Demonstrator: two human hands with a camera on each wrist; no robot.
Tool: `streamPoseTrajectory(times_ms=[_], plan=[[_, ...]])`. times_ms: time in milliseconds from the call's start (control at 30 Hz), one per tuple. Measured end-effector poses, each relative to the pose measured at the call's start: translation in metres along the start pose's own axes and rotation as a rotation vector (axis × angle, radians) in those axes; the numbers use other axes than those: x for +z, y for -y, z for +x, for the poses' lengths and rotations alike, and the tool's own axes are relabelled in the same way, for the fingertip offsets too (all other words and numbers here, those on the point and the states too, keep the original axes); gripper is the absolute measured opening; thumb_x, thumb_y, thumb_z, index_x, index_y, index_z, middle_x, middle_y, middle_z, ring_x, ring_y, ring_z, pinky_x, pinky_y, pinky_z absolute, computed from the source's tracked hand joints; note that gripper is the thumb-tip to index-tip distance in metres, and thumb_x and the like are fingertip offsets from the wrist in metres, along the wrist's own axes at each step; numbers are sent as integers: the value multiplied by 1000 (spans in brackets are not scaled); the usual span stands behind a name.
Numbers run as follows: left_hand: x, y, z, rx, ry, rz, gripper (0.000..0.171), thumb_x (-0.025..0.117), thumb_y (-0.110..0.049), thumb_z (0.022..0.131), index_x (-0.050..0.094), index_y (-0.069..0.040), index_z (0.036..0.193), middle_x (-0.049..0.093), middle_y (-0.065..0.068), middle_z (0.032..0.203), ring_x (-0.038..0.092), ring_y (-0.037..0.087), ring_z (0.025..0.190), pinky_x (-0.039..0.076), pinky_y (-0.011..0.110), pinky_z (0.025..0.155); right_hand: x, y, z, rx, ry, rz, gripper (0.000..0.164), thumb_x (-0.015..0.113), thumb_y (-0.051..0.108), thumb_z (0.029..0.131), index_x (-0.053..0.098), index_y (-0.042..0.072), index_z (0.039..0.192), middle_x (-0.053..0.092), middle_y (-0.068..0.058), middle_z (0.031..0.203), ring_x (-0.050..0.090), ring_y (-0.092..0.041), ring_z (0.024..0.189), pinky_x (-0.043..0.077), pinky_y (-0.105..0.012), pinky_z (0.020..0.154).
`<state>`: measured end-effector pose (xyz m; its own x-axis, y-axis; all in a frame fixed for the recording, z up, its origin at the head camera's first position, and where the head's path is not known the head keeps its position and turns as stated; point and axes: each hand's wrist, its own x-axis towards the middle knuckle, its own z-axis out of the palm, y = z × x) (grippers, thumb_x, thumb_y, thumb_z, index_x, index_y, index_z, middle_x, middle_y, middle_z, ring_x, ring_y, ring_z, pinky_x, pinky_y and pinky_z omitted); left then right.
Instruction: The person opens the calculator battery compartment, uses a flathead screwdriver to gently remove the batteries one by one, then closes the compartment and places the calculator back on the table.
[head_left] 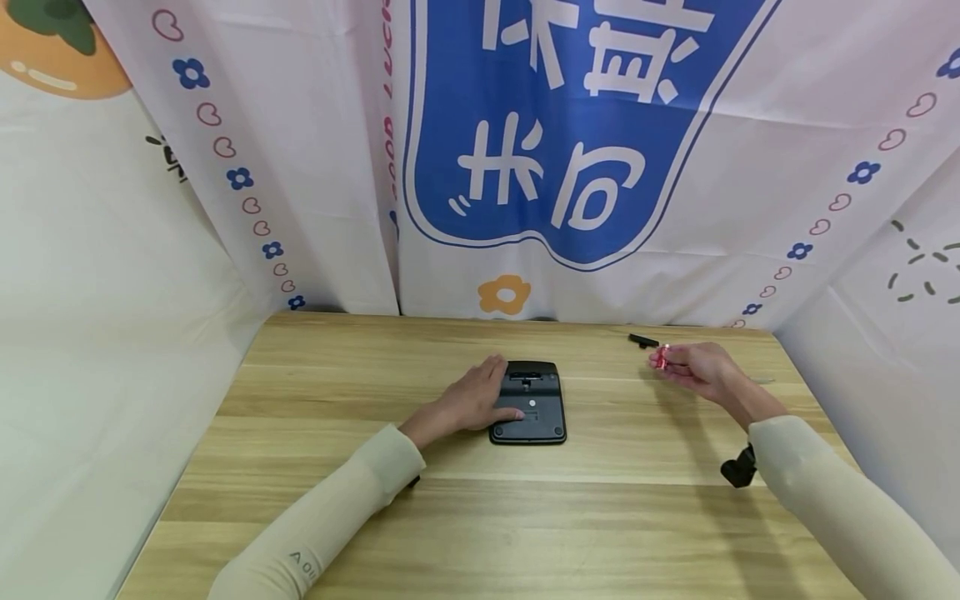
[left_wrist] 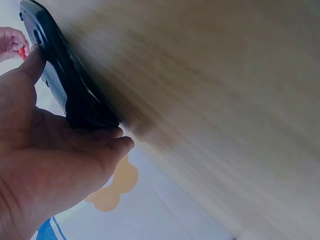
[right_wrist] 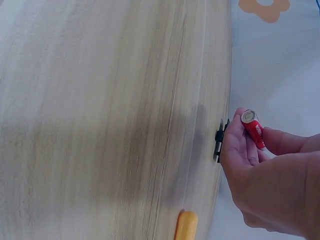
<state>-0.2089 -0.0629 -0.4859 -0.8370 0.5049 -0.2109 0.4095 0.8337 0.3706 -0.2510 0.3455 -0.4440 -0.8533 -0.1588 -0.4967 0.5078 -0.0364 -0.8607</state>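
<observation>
In the head view a black calculator (head_left: 545, 415) lies back side up on the table, its small battery slot open near the far end. My left hand (head_left: 474, 395) grips it by its left side, thumb over the back and fingers along the edge; the left wrist view shows the same hold on the calculator (left_wrist: 56, 70). Off to the right, my right hand (head_left: 701, 369) pinches a small red battery (right_wrist: 253, 131) between thumb and fingers, one metal end exposed. Just beyond those fingertips lies a small black battery cover (head_left: 642, 341).
An orange handle (right_wrist: 186, 226) lies on the wooden table (head_left: 480, 525) near the right hand. Behind the table's far edge hangs a printed white curtain (head_left: 337, 208), with white cloth walls at both sides.
</observation>
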Motion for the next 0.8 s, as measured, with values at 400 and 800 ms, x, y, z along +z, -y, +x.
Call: streamPoseTrajectory(times_ms=[400,800], plan=[[-1,-1,-1,-6,0,-7,98,64,-57,102,21,2,167,20,20,174,20,32,162,24,47,131,-11,1,4,-31,-104,-223,51,49,4,112,33,-17,156,79,2,100,76,-9,97,60,-32,100],[0,0,-1,-3,3,-12,98,64,-57,102,21,2,166,20,20,174,19,32,163,23,47,131,-13,-1,9,-117,-190,-523,44,50,3,111,44,-22,147,77,-11,111,73,-5,92,62,-33,92]])
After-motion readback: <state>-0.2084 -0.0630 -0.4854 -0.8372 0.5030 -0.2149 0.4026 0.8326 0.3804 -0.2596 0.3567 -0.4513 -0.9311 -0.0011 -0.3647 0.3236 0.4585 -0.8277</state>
